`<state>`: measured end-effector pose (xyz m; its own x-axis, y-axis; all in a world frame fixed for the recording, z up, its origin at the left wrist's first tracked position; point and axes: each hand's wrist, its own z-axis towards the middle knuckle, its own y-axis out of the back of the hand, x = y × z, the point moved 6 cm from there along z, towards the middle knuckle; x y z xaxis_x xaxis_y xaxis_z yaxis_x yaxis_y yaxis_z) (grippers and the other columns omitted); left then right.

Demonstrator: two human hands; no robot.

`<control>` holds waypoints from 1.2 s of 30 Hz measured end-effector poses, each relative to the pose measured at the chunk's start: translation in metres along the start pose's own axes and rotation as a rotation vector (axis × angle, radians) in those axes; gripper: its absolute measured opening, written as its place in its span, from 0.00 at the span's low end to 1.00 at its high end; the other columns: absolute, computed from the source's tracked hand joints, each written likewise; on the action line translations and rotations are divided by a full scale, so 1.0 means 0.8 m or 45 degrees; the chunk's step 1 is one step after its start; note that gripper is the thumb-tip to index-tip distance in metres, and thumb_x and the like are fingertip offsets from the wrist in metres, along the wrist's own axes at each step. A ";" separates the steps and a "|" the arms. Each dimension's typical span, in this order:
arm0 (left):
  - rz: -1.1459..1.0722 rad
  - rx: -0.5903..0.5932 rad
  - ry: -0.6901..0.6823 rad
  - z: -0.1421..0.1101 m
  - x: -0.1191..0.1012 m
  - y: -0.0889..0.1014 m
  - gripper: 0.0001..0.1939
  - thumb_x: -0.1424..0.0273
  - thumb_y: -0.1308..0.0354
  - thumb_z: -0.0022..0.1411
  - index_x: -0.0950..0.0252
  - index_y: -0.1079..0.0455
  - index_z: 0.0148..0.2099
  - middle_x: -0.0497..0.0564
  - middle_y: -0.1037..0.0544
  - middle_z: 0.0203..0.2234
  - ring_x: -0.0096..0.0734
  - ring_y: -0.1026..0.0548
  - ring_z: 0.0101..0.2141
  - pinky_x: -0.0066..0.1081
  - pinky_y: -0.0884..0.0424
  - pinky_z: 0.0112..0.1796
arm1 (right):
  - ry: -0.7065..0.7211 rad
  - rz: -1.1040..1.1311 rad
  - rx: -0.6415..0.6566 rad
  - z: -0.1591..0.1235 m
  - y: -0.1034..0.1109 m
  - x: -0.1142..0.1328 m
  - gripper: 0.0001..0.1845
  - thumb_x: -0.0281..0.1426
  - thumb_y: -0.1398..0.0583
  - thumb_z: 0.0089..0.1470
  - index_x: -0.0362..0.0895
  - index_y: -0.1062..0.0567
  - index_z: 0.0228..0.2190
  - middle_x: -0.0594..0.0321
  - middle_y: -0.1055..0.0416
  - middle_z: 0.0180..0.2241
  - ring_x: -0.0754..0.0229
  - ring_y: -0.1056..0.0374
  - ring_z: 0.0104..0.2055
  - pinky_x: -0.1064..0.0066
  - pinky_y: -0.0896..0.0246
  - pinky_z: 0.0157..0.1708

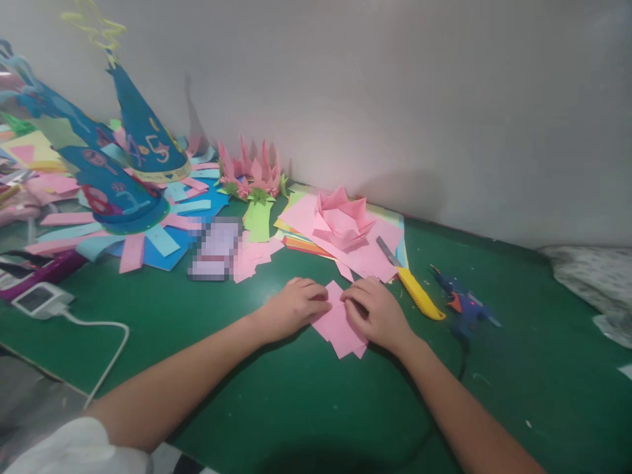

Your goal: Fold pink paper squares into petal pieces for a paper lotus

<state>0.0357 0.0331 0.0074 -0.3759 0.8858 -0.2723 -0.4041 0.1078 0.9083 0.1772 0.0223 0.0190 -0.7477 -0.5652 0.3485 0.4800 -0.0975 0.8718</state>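
Several small pink paper squares [344, 332] lie overlapping on the green table between my hands. My left hand [295, 306] rests at their left edge, its thumb and fingers pinching a square. From the other side my right hand [374, 311] bends over the upper right of the squares, thumb and fingers closed on the paper. Just beyond my hands, a folded pink paper flower [343, 217] sits on a stack of coloured paper sheets [306, 247]. A yellow utility knife [419, 293] lies right of my right hand, its blade toward the stack.
A blue glue gun [464, 303] with a small red light lies at the right, its cord running toward me. Further left are a pixelated phone-like item [217, 247], a pink paper crown [251, 171], blue cone hats [145, 122] and a white charger [42, 299] with a cable.
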 end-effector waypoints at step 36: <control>0.030 -0.043 0.030 0.004 0.001 -0.001 0.08 0.70 0.48 0.64 0.64 0.29 0.40 0.50 0.25 0.37 0.34 0.31 0.40 0.35 0.41 0.42 | -0.514 0.114 -0.005 -0.001 -0.016 0.001 0.04 0.26 0.41 0.46 0.46 0.28 0.23 0.66 0.28 0.22 0.60 0.35 0.25 0.70 0.44 0.25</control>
<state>0.0384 0.0357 0.0077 -0.4052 0.8769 -0.2587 -0.4230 0.0711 0.9034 0.1710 0.0229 0.0080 -0.8223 -0.2049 0.5309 0.5528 -0.0662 0.8307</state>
